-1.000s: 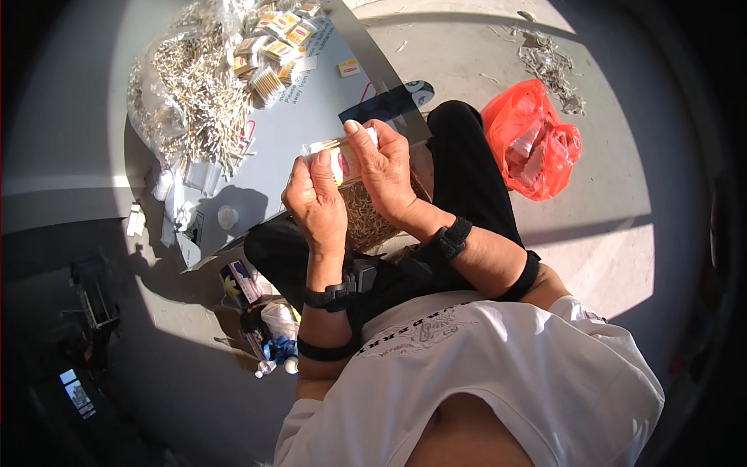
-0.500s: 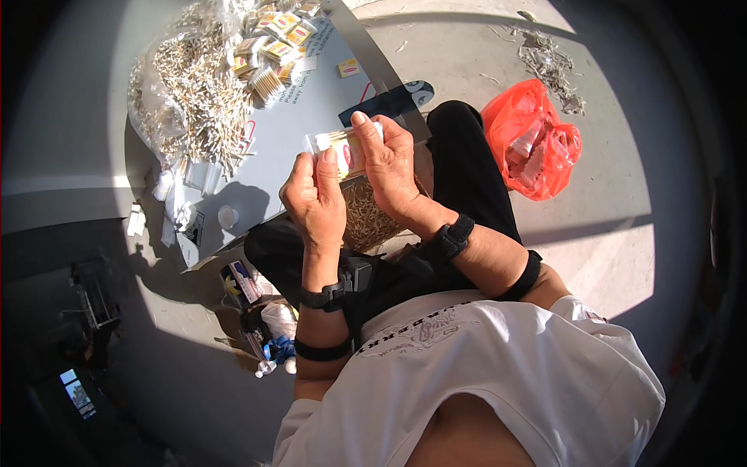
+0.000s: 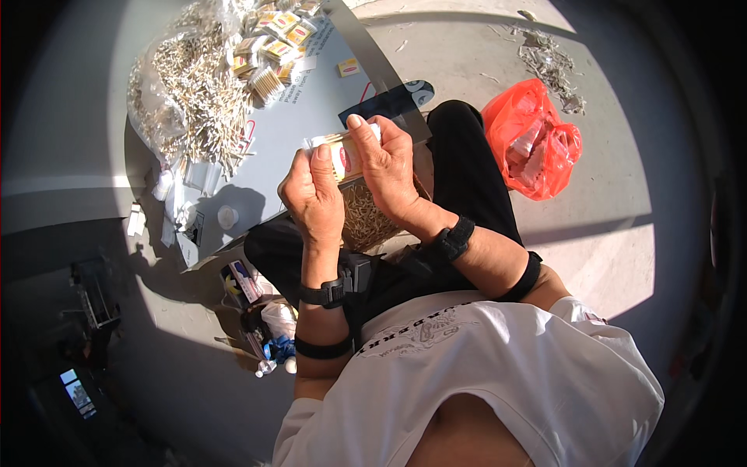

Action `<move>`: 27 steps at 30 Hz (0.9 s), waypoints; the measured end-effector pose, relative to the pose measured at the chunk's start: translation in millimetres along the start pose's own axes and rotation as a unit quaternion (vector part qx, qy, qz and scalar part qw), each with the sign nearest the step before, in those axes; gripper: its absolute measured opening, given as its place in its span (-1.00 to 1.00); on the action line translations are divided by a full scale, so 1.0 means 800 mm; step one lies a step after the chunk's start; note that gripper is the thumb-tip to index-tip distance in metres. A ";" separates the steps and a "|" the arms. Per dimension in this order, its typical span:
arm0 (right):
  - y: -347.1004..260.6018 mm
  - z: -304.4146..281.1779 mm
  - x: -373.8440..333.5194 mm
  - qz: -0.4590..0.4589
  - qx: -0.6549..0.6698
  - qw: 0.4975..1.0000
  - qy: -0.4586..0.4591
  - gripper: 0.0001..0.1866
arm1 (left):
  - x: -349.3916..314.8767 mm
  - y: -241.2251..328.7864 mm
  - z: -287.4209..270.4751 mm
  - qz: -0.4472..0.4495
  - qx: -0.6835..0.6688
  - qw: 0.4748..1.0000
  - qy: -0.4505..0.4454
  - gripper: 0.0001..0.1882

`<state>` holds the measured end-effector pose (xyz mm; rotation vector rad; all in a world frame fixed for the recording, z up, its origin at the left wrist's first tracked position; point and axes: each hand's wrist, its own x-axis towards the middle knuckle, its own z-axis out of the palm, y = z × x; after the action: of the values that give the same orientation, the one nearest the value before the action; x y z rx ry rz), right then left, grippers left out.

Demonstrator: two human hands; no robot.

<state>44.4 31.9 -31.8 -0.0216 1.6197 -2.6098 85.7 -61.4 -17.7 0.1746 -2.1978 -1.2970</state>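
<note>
Between my two hands is a clear packet of cotton swabs (image 3: 343,158) with a yellow and white label. My left hand (image 3: 313,191) grips its left end, thumb on top. Its right end is in my right hand (image 3: 387,165), whose thumb also presses from above; the fingers beneath are partly hidden. Below the packet, between my legs, a container of loose swabs (image 3: 366,216) shows in part. A large heap of loose cotton swabs (image 3: 198,93) spills from a clear plastic bag on the grey board to the left, with several filled packets (image 3: 280,47) at its far right side.
A single packet (image 3: 348,68) lies on the grey board (image 3: 272,167), near a dark flat piece (image 3: 381,105). On the floor to the right sits a red plastic bag (image 3: 533,140), with scattered debris (image 3: 551,66) behind it. Boxes and bottles (image 3: 264,319) stand beside my left forearm.
Both hands keep hold of the swab packet. My left thumb and the packet have shifted very slightly; nothing else visibly differs.
</note>
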 end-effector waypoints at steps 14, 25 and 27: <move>0.001 -0.005 0.006 0.155 0.226 0.961 -0.023 -0.67 | -0.023 0.008 0.008 -0.069 -0.221 0.973 0.012 -0.80; -0.067 -0.057 0.045 -0.259 -0.275 0.855 -0.355 -0.53 | 0.003 0.018 -0.029 0.156 0.079 0.984 -0.031 -0.71; -0.072 -0.060 0.044 -0.229 -0.265 0.862 -0.367 -0.63 | 0.005 0.026 -0.030 0.171 0.064 0.983 -0.033 -0.68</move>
<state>4.2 97.9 -2.6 -1.3809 2.0532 -1.8459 98.5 -70.3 10.0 -0.1928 -2.2453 -0.9844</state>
